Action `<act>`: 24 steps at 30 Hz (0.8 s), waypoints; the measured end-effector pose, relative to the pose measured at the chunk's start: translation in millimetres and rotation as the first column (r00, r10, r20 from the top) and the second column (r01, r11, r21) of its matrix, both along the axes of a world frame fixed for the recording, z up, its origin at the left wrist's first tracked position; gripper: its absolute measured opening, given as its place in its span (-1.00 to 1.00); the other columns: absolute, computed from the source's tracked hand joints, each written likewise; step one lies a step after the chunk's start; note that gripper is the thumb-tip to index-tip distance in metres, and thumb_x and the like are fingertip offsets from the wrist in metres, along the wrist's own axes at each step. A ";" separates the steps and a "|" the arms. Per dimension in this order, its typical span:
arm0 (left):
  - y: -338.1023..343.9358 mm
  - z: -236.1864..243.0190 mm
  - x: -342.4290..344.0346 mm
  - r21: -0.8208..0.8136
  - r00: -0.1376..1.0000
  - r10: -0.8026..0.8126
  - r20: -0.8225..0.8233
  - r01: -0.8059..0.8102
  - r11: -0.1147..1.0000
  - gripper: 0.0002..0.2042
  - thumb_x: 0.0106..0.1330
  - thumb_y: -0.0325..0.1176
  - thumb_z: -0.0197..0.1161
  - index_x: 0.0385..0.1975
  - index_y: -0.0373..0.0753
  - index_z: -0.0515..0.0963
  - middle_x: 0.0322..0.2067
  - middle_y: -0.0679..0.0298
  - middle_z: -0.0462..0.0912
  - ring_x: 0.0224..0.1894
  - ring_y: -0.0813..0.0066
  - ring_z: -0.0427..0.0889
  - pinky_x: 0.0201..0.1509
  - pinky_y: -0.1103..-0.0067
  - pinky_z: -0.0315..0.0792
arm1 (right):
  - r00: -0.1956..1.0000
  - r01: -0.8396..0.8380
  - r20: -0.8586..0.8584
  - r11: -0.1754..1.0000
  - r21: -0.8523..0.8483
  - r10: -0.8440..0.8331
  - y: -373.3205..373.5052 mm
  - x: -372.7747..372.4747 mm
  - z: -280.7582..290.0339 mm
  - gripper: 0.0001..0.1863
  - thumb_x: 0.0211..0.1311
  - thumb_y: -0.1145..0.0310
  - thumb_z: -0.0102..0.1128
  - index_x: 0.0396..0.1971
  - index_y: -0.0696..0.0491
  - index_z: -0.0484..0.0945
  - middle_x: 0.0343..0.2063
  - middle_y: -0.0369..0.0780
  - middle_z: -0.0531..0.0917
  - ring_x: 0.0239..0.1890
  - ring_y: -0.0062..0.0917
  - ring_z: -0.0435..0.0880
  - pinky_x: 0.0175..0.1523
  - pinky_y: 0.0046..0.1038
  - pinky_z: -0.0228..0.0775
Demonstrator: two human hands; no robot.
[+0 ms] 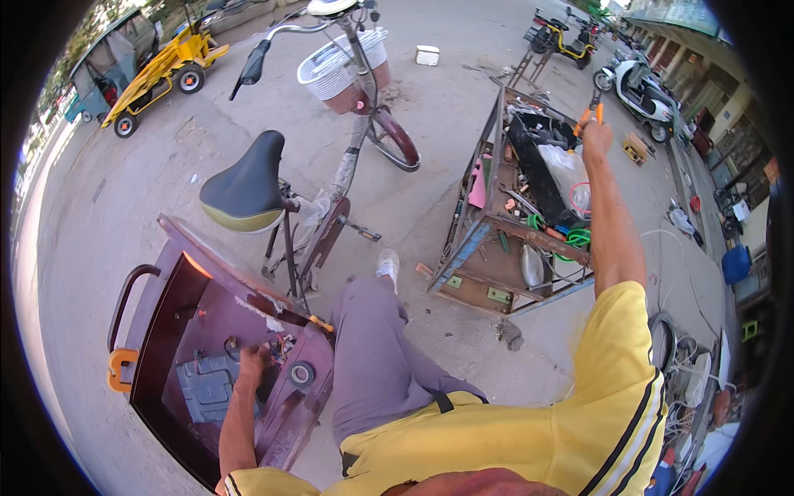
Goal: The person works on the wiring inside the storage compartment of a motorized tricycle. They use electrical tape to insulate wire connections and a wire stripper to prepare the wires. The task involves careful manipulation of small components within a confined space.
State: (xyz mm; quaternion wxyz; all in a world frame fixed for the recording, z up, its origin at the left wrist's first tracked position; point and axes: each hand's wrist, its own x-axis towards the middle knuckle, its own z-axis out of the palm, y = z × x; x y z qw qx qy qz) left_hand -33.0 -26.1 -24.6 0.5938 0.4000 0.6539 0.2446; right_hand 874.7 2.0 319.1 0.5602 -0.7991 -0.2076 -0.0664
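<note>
My right hand (594, 136) grips orange-handled pliers (589, 114), raised at the far end of a metal tool cart (471, 273) that holds a black tray (529, 161) of parts and tools. My left hand (252, 357) is curled inside the open purple rear compartment (227, 306) of a tricycle, beside a bundle of wires (281, 350); what its fingers hold is too small to make out. A grey battery-like block (207, 388) lies under and left of that hand. The tricycle's black saddle (241, 182) is just beyond the compartment.
The tricycle's white basket (335, 70) is ahead. A yellow three-wheeled cart (161, 74) stands at left. A yellow-black scooter (571, 45), a white scooter (633, 95) and a wooden block (635, 149) are at right. Cables and parts (682, 364) lie along the right side.
</note>
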 end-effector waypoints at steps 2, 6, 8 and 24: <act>4.7 7.6 3.4 0.031 0.998 -0.063 0.003 0.063 0.998 -0.78 0.41 -0.27 0.29 -0.22 -0.34 0.60 -0.42 0.30 0.64 -0.40 0.52 0.62 -0.40 0.55 0.51 | 0.983 -0.183 0.036 0.970 0.161 0.179 -22.7 -6.9 13.0 -0.61 0.45 0.15 0.02 -0.05 0.21 0.55 -0.16 -0.06 0.70 -0.06 -0.38 0.69 -0.04 -0.30 0.51; 19.4 23.3 26.8 0.059 0.991 -0.105 -0.077 0.110 0.992 -0.79 0.40 -0.33 0.30 -0.27 -0.40 0.67 -0.48 0.26 0.69 -0.51 0.54 0.61 -0.45 0.56 0.50 | 0.922 -0.370 0.218 0.897 0.242 0.321 -85.2 -12.0 35.4 -0.47 0.52 0.03 0.01 0.18 0.20 0.46 0.10 -0.09 0.59 0.19 -0.41 0.55 0.16 -0.33 0.43; 17.5 10.1 14.0 0.111 0.992 -0.083 -0.096 0.094 0.989 -0.83 0.40 -0.39 0.25 -0.23 -0.38 0.67 -0.45 0.23 0.72 -0.49 0.47 0.68 -0.42 0.53 0.55 | 0.910 -0.399 0.221 0.884 0.243 0.350 -91.9 -108.2 61.4 -0.38 0.54 0.05 -0.01 0.28 0.31 0.38 0.16 -0.03 0.56 0.29 -0.34 0.49 0.34 -0.28 0.38; 26.1 -6.9 12.0 0.301 0.872 -0.300 -0.386 0.427 0.853 -0.84 0.30 -0.42 0.19 -0.24 -0.33 0.66 -0.38 0.05 0.74 -0.28 0.18 0.75 -0.14 0.35 0.56 | -0.370 -0.820 -0.268 -0.177 0.544 0.889 -95.2 -560.5 14.3 -0.64 0.46 0.04 0.14 -0.25 0.07 0.41 0.22 0.10 0.39 0.25 -0.05 0.44 0.31 0.12 0.30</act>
